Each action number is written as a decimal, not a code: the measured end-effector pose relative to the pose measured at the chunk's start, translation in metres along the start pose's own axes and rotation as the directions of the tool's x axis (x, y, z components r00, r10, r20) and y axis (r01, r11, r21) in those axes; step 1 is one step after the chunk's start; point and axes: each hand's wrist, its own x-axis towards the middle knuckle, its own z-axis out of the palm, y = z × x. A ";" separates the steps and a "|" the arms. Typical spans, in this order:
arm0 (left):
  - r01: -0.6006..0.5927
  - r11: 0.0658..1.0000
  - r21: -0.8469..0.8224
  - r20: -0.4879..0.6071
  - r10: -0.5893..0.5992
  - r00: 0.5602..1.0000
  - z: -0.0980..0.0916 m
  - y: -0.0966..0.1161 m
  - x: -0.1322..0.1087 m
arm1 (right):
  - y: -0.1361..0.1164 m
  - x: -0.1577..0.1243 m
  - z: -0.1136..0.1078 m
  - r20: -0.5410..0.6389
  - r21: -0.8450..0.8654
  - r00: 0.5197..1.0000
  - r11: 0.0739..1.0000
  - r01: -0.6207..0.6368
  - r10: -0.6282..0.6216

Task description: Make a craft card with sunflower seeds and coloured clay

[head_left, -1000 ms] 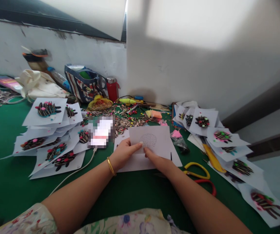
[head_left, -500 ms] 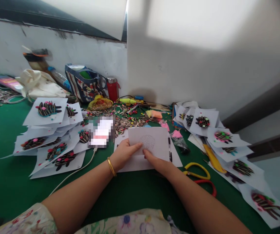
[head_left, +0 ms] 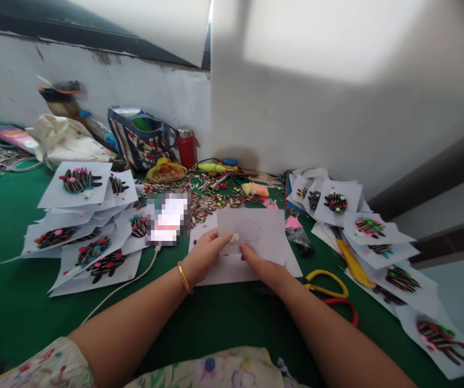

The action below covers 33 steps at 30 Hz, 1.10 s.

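Note:
A white card [head_left: 270, 223] with a dotted, rounded outline drawn on it is held over a larger white sheet [head_left: 219, 276]. My left hand [head_left: 204, 257], with a gold bangle at the wrist, is closed at the card's left edge. At its thumb tip is a small whitish lump [head_left: 235, 237] that I cannot identify. My right hand [head_left: 264, 270] grips the card's lower edge, thumb on top and the other fingers hidden beneath.
Cards with seed-and-bead animals are piled left [head_left: 76, 215] and right [head_left: 377, 237]. Yellow-and-red-handled scissors [head_left: 329, 285] lie right of my hand. Behind are loose sunflower seeds [head_left: 211, 202], a blurred phone [head_left: 169, 218] on a cable, and a red flask [head_left: 186, 148].
The card has shifted slightly right in my hands. A small whitish lump now shows at my left thumb tip, and the right thumb has moved slightly right.

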 end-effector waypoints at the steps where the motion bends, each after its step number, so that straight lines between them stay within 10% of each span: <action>1: 0.013 1.000 0.013 -0.014 -0.013 1.000 0.000 0.000 0.000 | -0.002 0.000 -0.001 -0.004 -0.021 1.000 1.000 -0.012 0.012; 20: 0.056 0.997 0.049 -0.005 -0.056 0.998 -0.002 -0.001 0.003 | -0.005 0.001 -0.004 0.012 -0.083 0.998 0.994 -0.066 0.067; 27: -0.397 0.854 0.337 -0.076 0.445 0.892 -0.002 -0.004 0.000 | 0.008 0.010 -0.008 0.047 -0.039 0.988 0.989 -0.145 0.147; 33: -0.372 0.686 0.625 -0.072 0.526 0.847 0.001 -0.006 -0.007 | 0.006 0.007 -0.004 0.092 0.071 0.995 0.997 -0.037 0.031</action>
